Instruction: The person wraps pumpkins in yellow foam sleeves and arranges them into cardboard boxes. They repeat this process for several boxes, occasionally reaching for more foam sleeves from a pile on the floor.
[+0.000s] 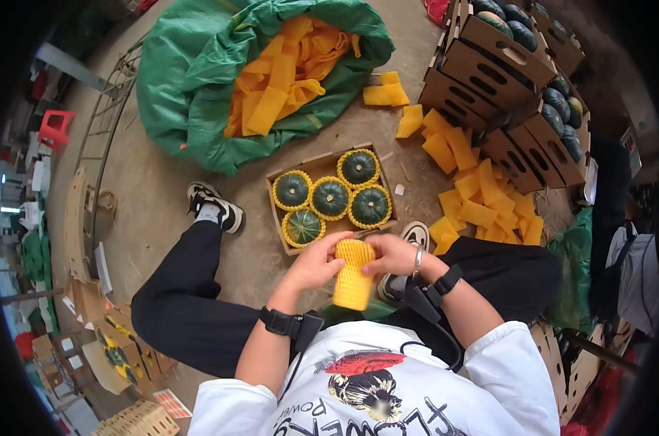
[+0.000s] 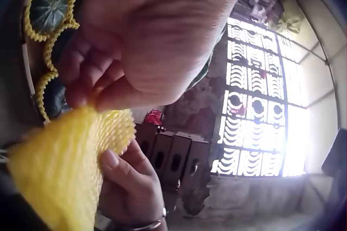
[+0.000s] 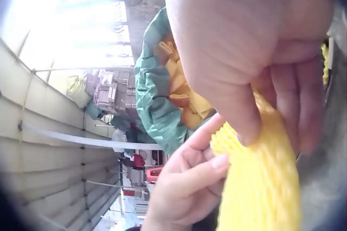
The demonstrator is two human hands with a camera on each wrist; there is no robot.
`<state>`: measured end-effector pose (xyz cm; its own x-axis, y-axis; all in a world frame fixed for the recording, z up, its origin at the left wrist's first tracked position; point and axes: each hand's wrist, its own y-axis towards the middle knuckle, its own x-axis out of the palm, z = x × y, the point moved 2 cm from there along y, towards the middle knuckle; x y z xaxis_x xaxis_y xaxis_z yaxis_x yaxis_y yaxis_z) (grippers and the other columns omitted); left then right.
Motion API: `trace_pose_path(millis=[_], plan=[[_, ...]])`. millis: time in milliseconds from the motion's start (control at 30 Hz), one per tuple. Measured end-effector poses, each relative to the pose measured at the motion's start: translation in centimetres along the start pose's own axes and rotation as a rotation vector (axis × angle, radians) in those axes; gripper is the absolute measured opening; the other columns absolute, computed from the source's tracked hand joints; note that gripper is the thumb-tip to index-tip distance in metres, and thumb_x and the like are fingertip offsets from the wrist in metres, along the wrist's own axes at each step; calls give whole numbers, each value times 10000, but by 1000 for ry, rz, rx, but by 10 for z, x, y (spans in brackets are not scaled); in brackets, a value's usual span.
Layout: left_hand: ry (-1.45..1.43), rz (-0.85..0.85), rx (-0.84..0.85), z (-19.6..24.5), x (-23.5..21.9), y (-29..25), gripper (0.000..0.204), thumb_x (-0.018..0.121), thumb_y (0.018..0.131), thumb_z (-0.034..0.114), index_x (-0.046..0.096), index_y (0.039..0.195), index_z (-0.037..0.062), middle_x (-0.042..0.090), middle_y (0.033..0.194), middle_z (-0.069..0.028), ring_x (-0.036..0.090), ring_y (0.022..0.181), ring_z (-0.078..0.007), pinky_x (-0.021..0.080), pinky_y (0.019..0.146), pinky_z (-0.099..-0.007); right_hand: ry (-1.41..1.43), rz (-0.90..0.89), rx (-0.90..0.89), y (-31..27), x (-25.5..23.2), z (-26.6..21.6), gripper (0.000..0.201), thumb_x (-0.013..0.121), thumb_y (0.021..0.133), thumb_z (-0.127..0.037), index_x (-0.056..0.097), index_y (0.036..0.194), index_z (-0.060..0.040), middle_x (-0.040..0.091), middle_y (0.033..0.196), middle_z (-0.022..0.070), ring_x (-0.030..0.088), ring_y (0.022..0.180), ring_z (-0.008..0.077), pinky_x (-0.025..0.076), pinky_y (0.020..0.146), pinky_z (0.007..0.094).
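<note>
1. The foam net sleeve (image 1: 353, 275) could tear at its mouth. Both hands pull its top edge apart, and the mesh looks thin there; a hard tug would split it, I judge.
2. It could slip free on one side. The left hand (image 1: 313, 263) pinches the rim between thumb and curled fingers (image 2: 81, 74), and the right hand (image 1: 393, 254) pinches the opposite rim the same way. Should one pinch loosen, the mouth would likely close.
3. The sleeve hangs upright between the hands, above the person's lap and just in front of the cardboard box (image 1: 322, 166).
4. It is bright yellow, a soft tube of open mesh, ribbed, flattened lower down.
5. The box on the floor holds five dark green squashes (image 1: 330, 198), each already ringed by a yellow net.
</note>
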<state>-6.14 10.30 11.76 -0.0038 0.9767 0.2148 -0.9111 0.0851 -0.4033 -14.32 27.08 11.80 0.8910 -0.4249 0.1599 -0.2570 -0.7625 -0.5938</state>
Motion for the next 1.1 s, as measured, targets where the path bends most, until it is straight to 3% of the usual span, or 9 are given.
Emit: trace_pose_path(millis=[167, 233, 300, 367, 500, 600, 767, 933, 1100], plan=[[191, -269, -392, 0, 2, -2, 265, 598, 826, 42, 575, 1087, 3, 616, 924, -53, 594, 727, -95, 486, 599, -230, -444, 183, -658, -1, 1, 16, 237, 635, 843, -160, 598, 1035, -26, 648, 928, 61, 631, 819, 168, 520, 757, 300], [156, -274, -398, -4, 2, -4, 177, 633, 812, 84, 619, 964, -5, 615, 879, -37, 596, 764, -108, 485, 618, -228, 620, 279, -307, -4, -15, 13, 282, 651, 833, -159, 580, 1043, 14, 638, 995, 90, 625, 880, 152, 509, 809, 310], [15, -78, 218, -4, 10, 1, 150, 660, 776, 109, 629, 872, -2, 601, 739, 5, 591, 724, -119, 480, 627, -243, 866, 110, -347, -12, 2, -2, 254, 635, 845, -141, 579, 1020, 34, 645, 982, 102, 635, 894, 159, 517, 783, 310], [-212, 47, 166, -23, 6, 13, 140, 685, 732, 112, 624, 812, 15, 598, 769, 5, 578, 732, -128, 476, 638, -275, 263, 161, -341, -5, 12, 6, 300, 620, 865, -176, 566, 1091, 15, 641, 1045, 95, 637, 822, 152, 498, 771, 285], [1059, 338, -75, -23, -6, 13, 172, 687, 766, 126, 601, 867, 17, 579, 1007, -60, 590, 810, -143, 474, 613, -274, -1079, 835, -413, 17, -5, 13, 200, 605, 715, -61, 548, 907, -54, 576, 871, 106, 626, 675, 284, 504, 577, 382], [-184, 125, -279, -20, -10, 11, 358, 678, 792, 123, 506, 1089, 23, 600, 899, -63, 584, 789, -133, 471, 610, -254, -968, 622, -555, 31, 17, 19, 259, 634, 689, -101, 524, 919, -55, 509, 940, 145, 593, 650, 336, 502, 569, 389], [37, 349, -221, -87, -65, 44, 406, 675, 774, 43, 447, 1109, 22, 584, 942, -54, 572, 877, -127, 481, 686, -245, 204, 433, -103, 66, -4, 19, 525, 744, 680, -241, 523, 1114, -43, 507, 1060, 195, 595, 720, 350, 511, 722, 342], [529, 493, 38, -83, -57, 52, 376, 647, 766, 20, 493, 1108, 40, 585, 1001, -115, 587, 904, -223, 475, 787, -316, -999, 521, -35, 135, -26, 62, 262, 622, 768, -224, 610, 983, -76, 603, 1004, 163, 644, 814, 300, 531, 644, 387], [978, 378, 113, -84, -51, 69, 513, 690, 719, 115, 526, 1199, 35, 509, 1188, -212, 466, 1125, -367, 386, 959, -411, -1045, 264, -133, 142, -14, 62, 225, 603, 753, -248, 662, 839, -48, 637, 896, 177, 635, 818, 328, 511, 696, 421]])
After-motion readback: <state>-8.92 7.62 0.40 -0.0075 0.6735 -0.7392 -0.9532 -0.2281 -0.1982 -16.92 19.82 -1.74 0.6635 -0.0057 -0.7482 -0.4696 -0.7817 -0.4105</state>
